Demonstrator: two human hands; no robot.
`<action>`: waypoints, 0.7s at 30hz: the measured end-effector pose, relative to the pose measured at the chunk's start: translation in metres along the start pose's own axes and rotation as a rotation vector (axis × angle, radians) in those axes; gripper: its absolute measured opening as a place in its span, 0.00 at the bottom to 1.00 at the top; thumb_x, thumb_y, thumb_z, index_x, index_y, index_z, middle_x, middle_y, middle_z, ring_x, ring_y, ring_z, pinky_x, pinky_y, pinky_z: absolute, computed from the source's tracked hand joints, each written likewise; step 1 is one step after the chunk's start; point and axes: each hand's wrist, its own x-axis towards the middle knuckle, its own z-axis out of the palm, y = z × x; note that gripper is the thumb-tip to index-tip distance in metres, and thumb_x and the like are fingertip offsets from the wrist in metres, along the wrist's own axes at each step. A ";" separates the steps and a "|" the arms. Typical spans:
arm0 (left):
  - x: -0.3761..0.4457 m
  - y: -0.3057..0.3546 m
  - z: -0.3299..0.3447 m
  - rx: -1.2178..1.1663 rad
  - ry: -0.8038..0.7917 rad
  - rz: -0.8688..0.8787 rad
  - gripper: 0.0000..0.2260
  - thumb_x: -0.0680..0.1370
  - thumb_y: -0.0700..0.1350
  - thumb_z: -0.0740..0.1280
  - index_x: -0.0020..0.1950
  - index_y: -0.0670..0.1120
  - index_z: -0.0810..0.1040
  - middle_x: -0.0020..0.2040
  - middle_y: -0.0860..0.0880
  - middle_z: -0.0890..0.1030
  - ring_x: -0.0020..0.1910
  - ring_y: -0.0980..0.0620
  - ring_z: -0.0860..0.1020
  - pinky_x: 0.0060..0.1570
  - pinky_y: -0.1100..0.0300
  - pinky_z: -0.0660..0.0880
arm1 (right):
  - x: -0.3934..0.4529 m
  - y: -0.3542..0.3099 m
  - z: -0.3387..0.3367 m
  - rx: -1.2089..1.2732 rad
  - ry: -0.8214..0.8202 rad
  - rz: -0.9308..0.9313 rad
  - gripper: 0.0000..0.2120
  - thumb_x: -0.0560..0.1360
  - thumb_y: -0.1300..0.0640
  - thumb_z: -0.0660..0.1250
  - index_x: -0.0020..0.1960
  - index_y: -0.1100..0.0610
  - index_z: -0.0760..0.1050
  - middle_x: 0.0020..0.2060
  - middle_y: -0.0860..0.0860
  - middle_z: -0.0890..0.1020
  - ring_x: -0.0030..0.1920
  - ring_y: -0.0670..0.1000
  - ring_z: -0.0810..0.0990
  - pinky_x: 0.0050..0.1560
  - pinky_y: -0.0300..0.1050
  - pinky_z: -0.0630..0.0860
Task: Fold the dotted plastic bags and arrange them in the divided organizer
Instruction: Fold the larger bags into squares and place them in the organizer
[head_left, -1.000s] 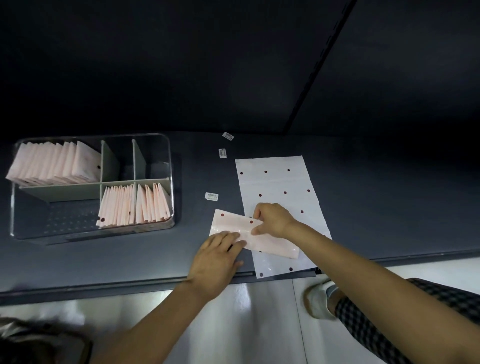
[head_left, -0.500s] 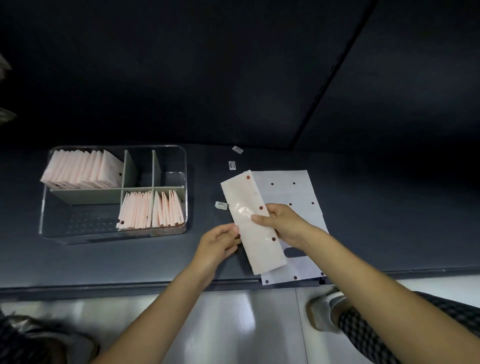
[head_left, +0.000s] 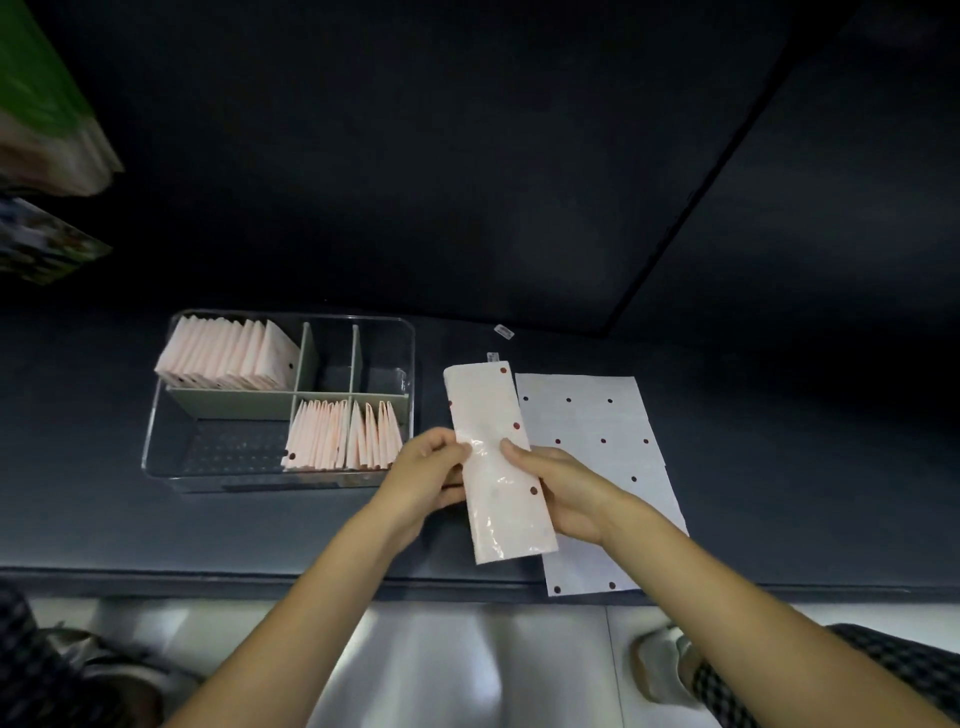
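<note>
Nearest, over the front edge of the dark grey worktop (head_left: 779, 467): a long pale-pink plastic strip with dark red dots (head_left: 501, 462), a bag already folded lengthwise, lifted clear of the surface and pointing away. Left hand (head_left: 428, 480) pinching its left edge near the middle, thumb on top; right hand (head_left: 563, 493) pinching the right edge opposite, thumb pressed onto the glossy face, remaining fingers hidden behind. Both grips closed on the strip, neither spread.

Just beyond and to the right, flat on the worktop: a white rectangular plastic bag with dark red dots (head_left: 597, 467), unfolded, its near corner overhanging the edge, partly covered by the strip and right wrist.

To the left, a clear rectangular plastic organizer with grey-green dividers (head_left: 410, 358). Folded pink bags standing on edge in the two front right compartments (head_left: 343, 436) and in the rear left one (head_left: 228, 353); front left compartment and the two small rear right ones seemingly bare.

Farther back, two small white labels (head_left: 503, 331) loose on the worktop.

Step in hand, judging by shape: folding, midway, strip still too long for a slot. Next likely needed: crosswise folds down to the size of the stored packets, edges kept aligned against slippery film, then standing upright beside the others.
</note>
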 end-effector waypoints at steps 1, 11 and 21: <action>0.001 0.004 -0.004 0.033 -0.005 0.016 0.05 0.79 0.38 0.61 0.48 0.41 0.76 0.45 0.44 0.83 0.43 0.50 0.83 0.40 0.59 0.79 | 0.001 -0.002 0.003 0.004 0.013 -0.035 0.18 0.70 0.51 0.70 0.57 0.58 0.78 0.53 0.56 0.83 0.52 0.54 0.83 0.46 0.46 0.80; 0.007 0.032 -0.037 0.164 -0.005 0.152 0.03 0.77 0.38 0.67 0.46 0.40 0.80 0.40 0.40 0.83 0.38 0.45 0.81 0.39 0.59 0.69 | 0.006 -0.024 0.026 -0.152 0.080 -0.272 0.10 0.77 0.61 0.64 0.58 0.58 0.77 0.51 0.53 0.84 0.50 0.52 0.83 0.48 0.45 0.80; 0.018 0.058 -0.066 0.436 0.042 0.388 0.23 0.77 0.28 0.57 0.30 0.49 0.81 0.35 0.47 0.78 0.33 0.54 0.74 0.32 0.66 0.71 | 0.033 -0.066 0.053 -0.181 0.006 -0.331 0.10 0.78 0.62 0.56 0.45 0.57 0.76 0.48 0.56 0.83 0.49 0.55 0.81 0.52 0.51 0.77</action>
